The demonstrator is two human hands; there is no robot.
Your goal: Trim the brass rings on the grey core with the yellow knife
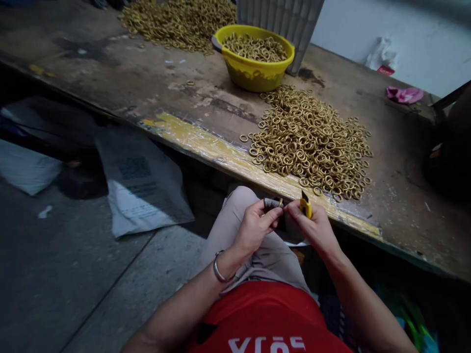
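My left hand (255,225) is closed in a pinch on a small brass ring (280,201), with a taped fingertip beside it. My right hand (312,223) is closed round a yellow utility knife (305,205), its blade end pointing up, right next to the ring. Both hands hover over my lap, just in front of the workbench edge (228,157). A large heap of brass rings (312,142) lies on the bench straight ahead of my hands.
A yellow basin (253,71) of rings stands behind the heap, with another ring pile (176,22) at the far left. A grey crate (283,19) sits behind the basin. Pink cloth (405,94) lies at the right. Plastic bags (142,186) lie on the floor.
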